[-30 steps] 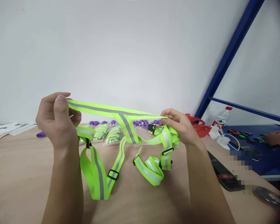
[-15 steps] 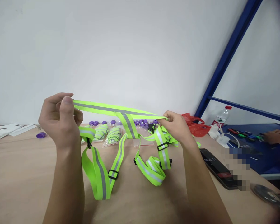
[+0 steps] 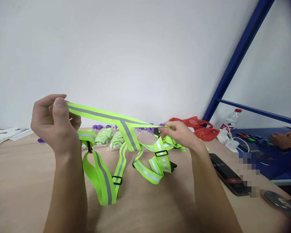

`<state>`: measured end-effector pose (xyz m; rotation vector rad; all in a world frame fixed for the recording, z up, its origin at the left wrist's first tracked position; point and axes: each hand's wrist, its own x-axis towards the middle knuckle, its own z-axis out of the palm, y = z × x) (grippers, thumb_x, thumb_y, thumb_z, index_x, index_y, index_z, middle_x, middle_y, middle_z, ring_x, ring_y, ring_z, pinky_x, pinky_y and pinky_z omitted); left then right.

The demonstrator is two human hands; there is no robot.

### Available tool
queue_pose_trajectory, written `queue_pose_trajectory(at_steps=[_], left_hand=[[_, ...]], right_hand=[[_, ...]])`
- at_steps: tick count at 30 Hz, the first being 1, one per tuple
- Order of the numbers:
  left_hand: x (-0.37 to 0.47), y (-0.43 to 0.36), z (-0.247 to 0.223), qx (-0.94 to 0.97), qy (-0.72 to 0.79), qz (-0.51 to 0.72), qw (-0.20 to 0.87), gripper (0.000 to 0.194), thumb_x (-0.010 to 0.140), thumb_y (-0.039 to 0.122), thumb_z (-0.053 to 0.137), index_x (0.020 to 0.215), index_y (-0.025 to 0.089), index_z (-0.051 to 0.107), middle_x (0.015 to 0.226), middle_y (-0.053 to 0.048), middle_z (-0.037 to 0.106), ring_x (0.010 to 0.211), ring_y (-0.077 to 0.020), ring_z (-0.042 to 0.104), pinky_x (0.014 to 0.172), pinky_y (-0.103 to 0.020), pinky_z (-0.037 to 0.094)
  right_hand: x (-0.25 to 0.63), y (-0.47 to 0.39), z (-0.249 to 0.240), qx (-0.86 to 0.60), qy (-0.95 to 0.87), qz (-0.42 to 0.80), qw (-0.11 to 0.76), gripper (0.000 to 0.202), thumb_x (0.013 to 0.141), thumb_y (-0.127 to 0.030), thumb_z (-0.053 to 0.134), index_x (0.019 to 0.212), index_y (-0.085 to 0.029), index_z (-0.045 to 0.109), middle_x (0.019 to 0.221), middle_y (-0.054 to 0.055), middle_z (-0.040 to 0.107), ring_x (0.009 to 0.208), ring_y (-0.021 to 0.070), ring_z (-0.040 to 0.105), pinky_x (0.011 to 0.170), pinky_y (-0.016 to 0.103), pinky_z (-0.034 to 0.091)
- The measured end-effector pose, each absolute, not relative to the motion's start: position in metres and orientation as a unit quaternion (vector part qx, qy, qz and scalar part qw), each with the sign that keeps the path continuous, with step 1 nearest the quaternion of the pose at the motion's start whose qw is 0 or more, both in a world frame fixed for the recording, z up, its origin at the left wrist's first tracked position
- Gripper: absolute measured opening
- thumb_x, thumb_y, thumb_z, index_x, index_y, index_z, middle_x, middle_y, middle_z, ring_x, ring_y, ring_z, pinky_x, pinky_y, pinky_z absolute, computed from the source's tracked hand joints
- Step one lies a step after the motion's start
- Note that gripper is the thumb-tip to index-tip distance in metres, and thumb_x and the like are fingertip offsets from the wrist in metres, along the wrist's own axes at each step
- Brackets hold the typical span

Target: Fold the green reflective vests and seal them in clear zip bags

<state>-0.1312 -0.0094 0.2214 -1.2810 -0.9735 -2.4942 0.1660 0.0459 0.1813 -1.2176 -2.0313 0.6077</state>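
Between my two hands a lime-green reflective strap harness (image 3: 129, 134) with grey stripes is stretched above the table. My left hand (image 3: 55, 121) is closed on one end of its top band, thumb toward me. Lower and to the right, my right hand (image 3: 178, 131) pinches the band's other end. Loops of strap hang below, with a black slider buckle (image 3: 117, 180) on the left loop and another slider (image 3: 161, 153) on the right one. A black clip (image 3: 174, 166) dangles at the far right of the straps.
Behind the harness lie bagged rolled straps (image 3: 116, 139) and several purple caps (image 3: 97, 127). Rightward are a red plastic bag (image 3: 205, 129), a phone (image 3: 229, 176), a round metal object (image 3: 280, 202) and a bottle (image 3: 231, 119). Another person's hands (image 3: 285, 140) are beyond the blue frame (image 3: 235, 61).
My left hand has moved left and slightly up. My right hand has turned and shifted a little down, and the band now slopes more. The hanging loops have swung left.
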Motion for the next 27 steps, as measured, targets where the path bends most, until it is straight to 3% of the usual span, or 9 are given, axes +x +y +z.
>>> queue_pose_trajectory(at_steps=[3,6,8,10,15,19,22,25,27], left_hand=[[-0.13,-0.01,0.222,-0.427,-0.331,-0.838,0.077,0.014,0.079,0.027,0.059,0.086,0.016,0.064,0.064,0.005,0.048,0.041,-0.0059,0.041,0.031,-0.021,0.022],[-0.132,-0.011,0.221,-0.433,-0.339,-0.834,0.053,0.013,0.079,0.027,0.061,0.085,0.016,0.065,0.062,0.005,0.046,0.04,-0.0058,0.04,0.031,-0.022,0.023],[-0.133,-0.011,0.22,-0.45,-0.358,-0.818,0.014,0.011,0.079,0.027,0.064,0.084,0.017,0.066,0.061,0.005,0.046,0.039,-0.0059,0.04,0.032,-0.023,0.023],[-0.134,-0.011,0.22,-0.477,-0.388,-0.787,-0.038,0.011,0.081,0.029,0.066,0.084,0.018,0.068,0.059,0.005,0.046,0.039,-0.0064,0.042,0.035,-0.023,0.024],[-0.133,-0.012,0.219,-0.529,-0.44,-0.714,-0.129,0.014,0.081,0.031,0.068,0.08,0.018,0.066,0.055,0.004,0.047,0.041,-0.0081,0.045,0.037,-0.022,0.031],[-0.13,-0.009,0.216,-0.557,-0.456,-0.671,-0.179,0.009,0.075,0.026,0.067,0.075,0.019,0.061,0.055,0.003,0.049,0.043,-0.0097,0.047,0.039,-0.021,0.033],[-0.127,-0.003,0.21,-0.573,-0.444,-0.658,-0.206,0.01,0.068,0.021,0.064,0.065,0.02,0.054,0.055,0.004,0.045,0.042,-0.0086,0.04,0.038,-0.021,0.027],[-0.123,0.003,0.204,-0.588,-0.468,-0.631,-0.193,0.013,0.071,0.025,0.063,0.064,0.021,0.053,0.051,0.005,0.039,0.041,-0.0083,0.032,0.039,-0.021,0.023],[-0.119,0.005,0.201,-0.616,-0.504,-0.574,-0.192,0.015,0.075,0.031,0.065,0.068,0.02,0.059,0.055,0.004,0.047,0.045,-0.0098,0.038,0.042,-0.021,0.027]], right_hand=[[0.168,0.046,0.182,-0.412,-0.781,0.325,0.338,0.036,0.081,-0.051,0.064,0.064,-0.019,0.065,0.06,-0.001,0.062,0.053,0.0131,0.046,0.051,0.026,0.033],[0.17,0.048,0.18,-0.328,-0.777,0.428,0.325,0.033,0.083,-0.05,0.064,0.08,-0.019,0.074,0.084,0.006,0.077,0.083,0.0237,0.066,0.073,0.032,0.049],[0.171,0.048,0.179,-0.294,-0.757,0.483,0.328,0.037,0.083,-0.053,0.064,0.089,-0.019,0.076,0.094,0.009,0.079,0.097,0.0291,0.069,0.086,0.038,0.05],[0.171,0.047,0.178,-0.269,-0.726,0.523,0.357,0.038,0.081,-0.056,0.065,0.086,-0.02,0.074,0.094,0.01,0.079,0.1,0.0316,0.069,0.088,0.042,0.051],[0.168,0.044,0.179,-0.258,-0.643,0.566,0.447,0.048,0.074,-0.064,0.069,0.058,-0.023,0.049,0.082,0.01,0.077,0.087,0.0327,0.071,0.069,0.042,0.053],[0.165,0.043,0.18,-0.302,-0.629,0.57,0.434,0.057,0.075,-0.078,0.058,0.06,-0.025,0.043,0.079,0.01,0.075,0.077,0.0291,0.07,0.059,0.037,0.052],[0.162,0.042,0.181,-0.332,-0.627,0.554,0.435,0.062,0.073,-0.086,0.052,0.063,-0.026,0.04,0.075,0.009,0.075,0.068,0.0259,0.067,0.057,0.036,0.052],[0.161,0.041,0.183,-0.328,-0.616,0.56,0.447,0.065,0.074,-0.089,0.047,0.064,-0.026,0.041,0.073,0.008,0.074,0.058,0.0227,0.064,0.051,0.035,0.05],[0.16,0.041,0.183,-0.322,-0.607,0.564,0.459,0.067,0.073,-0.091,0.044,0.064,-0.025,0.043,0.07,0.008,0.072,0.058,0.0231,0.064,0.049,0.034,0.049]])
